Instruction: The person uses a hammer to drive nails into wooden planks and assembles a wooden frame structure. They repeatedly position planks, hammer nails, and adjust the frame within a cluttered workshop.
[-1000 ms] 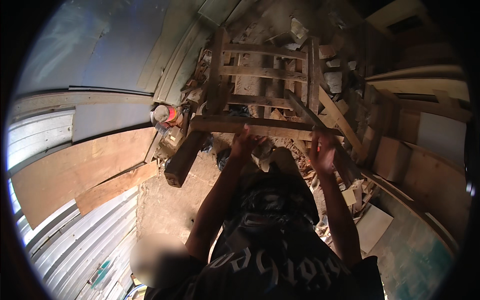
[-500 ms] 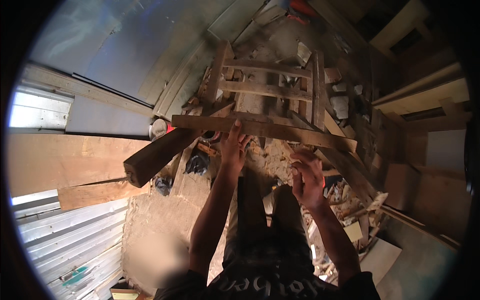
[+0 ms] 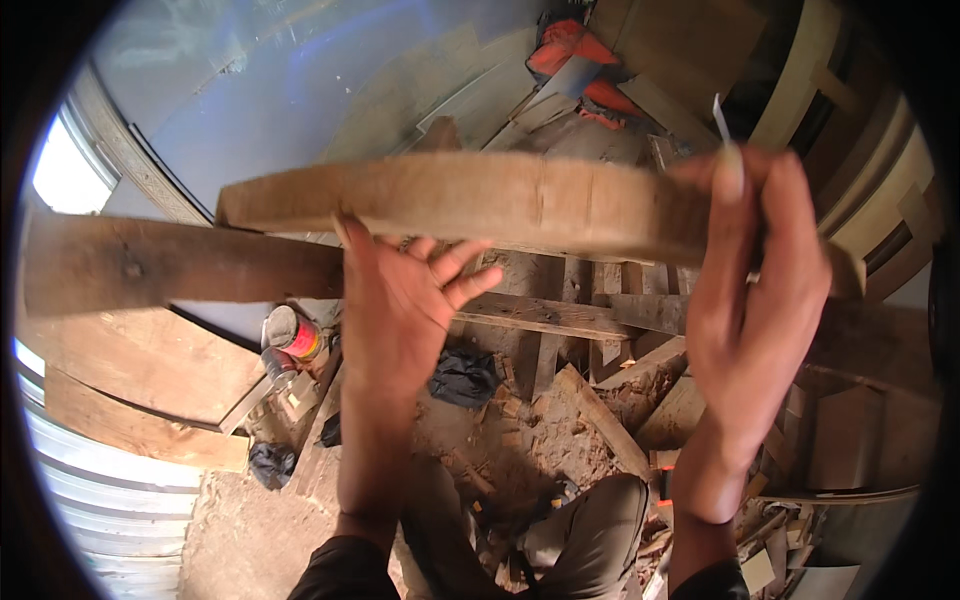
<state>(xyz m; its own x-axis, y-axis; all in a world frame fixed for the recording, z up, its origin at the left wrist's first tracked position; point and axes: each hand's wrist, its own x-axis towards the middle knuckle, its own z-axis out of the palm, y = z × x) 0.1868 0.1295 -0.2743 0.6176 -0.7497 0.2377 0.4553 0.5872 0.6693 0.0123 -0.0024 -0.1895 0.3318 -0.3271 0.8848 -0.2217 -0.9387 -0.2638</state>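
Note:
A thick wooden bar (image 3: 460, 195), slightly blurred, stretches across the view close in front of me. It is the near rail of a chair-like wooden frame. My left hand (image 3: 400, 305) is just below it, palm up, thumb tip against its lower edge and the other fingers spread. At the bar's right part, my right hand (image 3: 755, 270) pinches a thin pale pointed sliver (image 3: 722, 118) between thumb and forefinger; its kind is too small to tell. A darker post (image 3: 180, 262) of the frame juts out left. Lower slats (image 3: 545, 315) show underneath.
Paint-smeared cans (image 3: 293, 332) stand at left beside a black plastic bag (image 3: 465, 377). Wood scraps and shavings (image 3: 600, 415) litter the floor. Orange cloth (image 3: 570, 48) lies at the far end. Boards (image 3: 150, 375) and corrugated metal (image 3: 110, 500) line the left.
The bar now looks much larger and nearer, and the view has tipped. My right hand has risen to the bar's right part, the pale sliver now showing. My left hand's fingers have spread.

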